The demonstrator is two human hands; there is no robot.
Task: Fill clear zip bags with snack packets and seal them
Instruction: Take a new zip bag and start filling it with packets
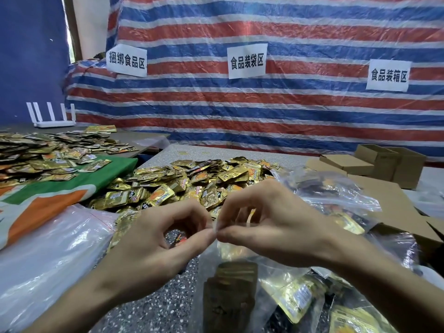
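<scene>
The left hand (153, 239) and right hand (271, 224) meet at centre frame. Thumb and forefinger of each pinch the top edge of a clear zip bag (240, 260). The fingertips hide most of the pinched strip, so I cannot tell whether the zip is closed. Both forearms run in from the lower corners, cut off by the frame, and the other fingers are loosely curled. The bag hangs directly below the hands, over the speckled surface (149, 308). The snack packets (230, 292) inside it look dark and blurred through the plastic. A loose heap of gold packets (192, 183) lies just beyond the hands.
</scene>
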